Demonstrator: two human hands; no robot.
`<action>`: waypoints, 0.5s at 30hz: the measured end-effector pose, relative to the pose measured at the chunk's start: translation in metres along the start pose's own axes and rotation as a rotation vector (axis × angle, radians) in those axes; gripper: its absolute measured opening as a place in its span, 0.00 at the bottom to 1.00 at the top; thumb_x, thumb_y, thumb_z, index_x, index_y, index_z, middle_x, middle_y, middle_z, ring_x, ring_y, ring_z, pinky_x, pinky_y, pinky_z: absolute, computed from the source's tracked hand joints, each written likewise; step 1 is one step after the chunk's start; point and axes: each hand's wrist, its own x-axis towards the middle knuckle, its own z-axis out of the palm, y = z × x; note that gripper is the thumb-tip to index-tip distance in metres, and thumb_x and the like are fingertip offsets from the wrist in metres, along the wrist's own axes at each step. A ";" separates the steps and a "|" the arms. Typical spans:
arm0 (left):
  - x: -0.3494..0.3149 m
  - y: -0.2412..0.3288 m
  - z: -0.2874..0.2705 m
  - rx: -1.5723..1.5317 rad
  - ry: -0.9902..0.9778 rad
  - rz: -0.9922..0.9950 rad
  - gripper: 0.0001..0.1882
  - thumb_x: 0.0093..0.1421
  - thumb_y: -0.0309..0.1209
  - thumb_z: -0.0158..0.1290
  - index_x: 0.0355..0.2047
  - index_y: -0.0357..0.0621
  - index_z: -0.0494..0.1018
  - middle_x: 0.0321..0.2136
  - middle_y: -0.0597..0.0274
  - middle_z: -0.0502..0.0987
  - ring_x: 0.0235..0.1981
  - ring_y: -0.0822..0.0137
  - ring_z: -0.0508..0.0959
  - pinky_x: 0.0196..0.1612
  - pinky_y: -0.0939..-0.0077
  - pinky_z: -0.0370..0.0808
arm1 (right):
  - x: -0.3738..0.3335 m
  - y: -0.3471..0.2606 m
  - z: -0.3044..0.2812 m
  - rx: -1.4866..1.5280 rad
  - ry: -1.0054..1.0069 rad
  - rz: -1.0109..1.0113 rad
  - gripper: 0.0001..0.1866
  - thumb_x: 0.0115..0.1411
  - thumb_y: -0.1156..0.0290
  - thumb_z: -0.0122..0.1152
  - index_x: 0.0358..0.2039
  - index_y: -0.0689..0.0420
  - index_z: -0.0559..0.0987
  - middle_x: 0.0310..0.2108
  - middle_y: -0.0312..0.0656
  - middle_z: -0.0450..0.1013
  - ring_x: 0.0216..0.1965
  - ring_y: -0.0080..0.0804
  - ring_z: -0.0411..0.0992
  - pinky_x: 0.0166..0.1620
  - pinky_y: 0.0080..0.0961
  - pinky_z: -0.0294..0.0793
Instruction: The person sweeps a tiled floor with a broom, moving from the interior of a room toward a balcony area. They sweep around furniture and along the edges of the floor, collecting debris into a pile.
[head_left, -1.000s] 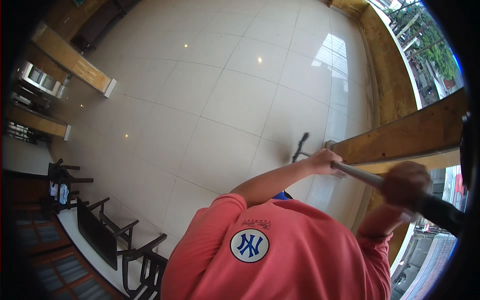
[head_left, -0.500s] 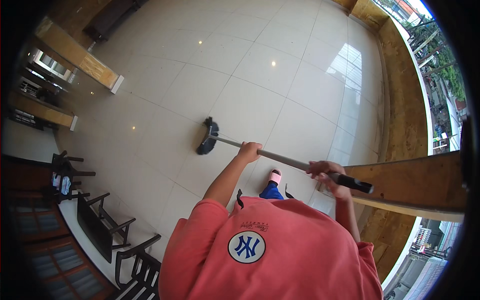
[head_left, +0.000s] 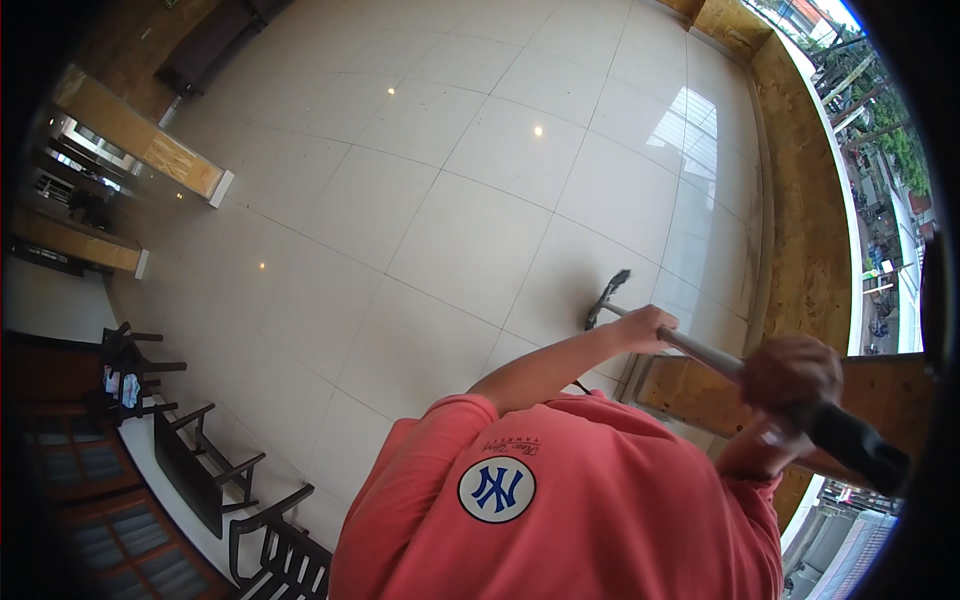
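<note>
I hold a broom with a pale grey handle [head_left: 704,355] and a dark bristle head [head_left: 606,299]. My left hand [head_left: 640,329] is closed round the handle a short way above the head. Higher up, near the thick black end grip [head_left: 860,447], my right hand [head_left: 793,375] is wrapped round the handle, slightly blurred. The broom slants from lower right toward the floor, and its head is just past my left hand, over the glossy pale tiles [head_left: 470,225]. Most of my left forearm shows, while the right is partly hidden.
A low brown stone-faced wall [head_left: 800,200] with a white ledge runs along the right, and a wall section [head_left: 690,395] juts in beside me. Dark wooden chairs [head_left: 275,545] stand at the lower left. A wall end [head_left: 190,165] projects at the upper left, near a dark brown bench [head_left: 215,50].
The broom head has swept right across the tiles, closer to the side wall. Both hands have moved right with the handle, and my pink slipper is now out of sight.
</note>
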 end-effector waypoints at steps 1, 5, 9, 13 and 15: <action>-0.003 -0.015 -0.006 0.026 0.018 -0.019 0.11 0.44 0.32 0.55 0.18 0.40 0.65 0.16 0.51 0.69 0.21 0.50 0.70 0.24 0.64 0.65 | 0.004 0.020 0.005 0.069 0.016 0.020 0.20 0.46 0.60 0.65 0.11 0.55 0.65 0.09 0.36 0.65 0.13 0.29 0.69 0.21 0.21 0.71; -0.048 -0.082 -0.052 0.193 0.032 -0.205 0.13 0.45 0.38 0.54 0.16 0.43 0.67 0.15 0.51 0.69 0.20 0.50 0.71 0.24 0.60 0.65 | -0.019 0.085 0.009 0.399 0.182 0.224 0.15 0.46 0.70 0.62 0.12 0.58 0.65 0.12 0.41 0.66 0.15 0.32 0.68 0.26 0.29 0.71; -0.118 -0.136 -0.103 0.379 0.073 -0.312 0.09 0.41 0.32 0.53 0.15 0.43 0.65 0.15 0.52 0.69 0.22 0.48 0.72 0.24 0.57 0.66 | -0.050 0.138 0.048 0.506 0.170 0.353 0.09 0.49 0.72 0.59 0.18 0.60 0.70 0.18 0.44 0.70 0.26 0.36 0.71 0.44 0.41 0.69; -0.122 -0.134 -0.132 0.466 0.142 -0.347 0.10 0.43 0.32 0.52 0.15 0.42 0.64 0.15 0.50 0.68 0.21 0.47 0.71 0.24 0.57 0.65 | -0.045 0.141 0.050 0.471 0.313 0.348 0.08 0.51 0.70 0.59 0.21 0.60 0.72 0.20 0.44 0.72 0.27 0.36 0.73 0.47 0.43 0.69; -0.085 -0.112 -0.127 0.423 0.185 -0.282 0.13 0.46 0.33 0.52 0.14 0.41 0.63 0.13 0.49 0.67 0.19 0.47 0.69 0.22 0.60 0.63 | -0.041 0.130 0.022 0.360 0.483 0.278 0.11 0.51 0.67 0.59 0.19 0.59 0.69 0.20 0.42 0.71 0.22 0.33 0.72 0.37 0.39 0.73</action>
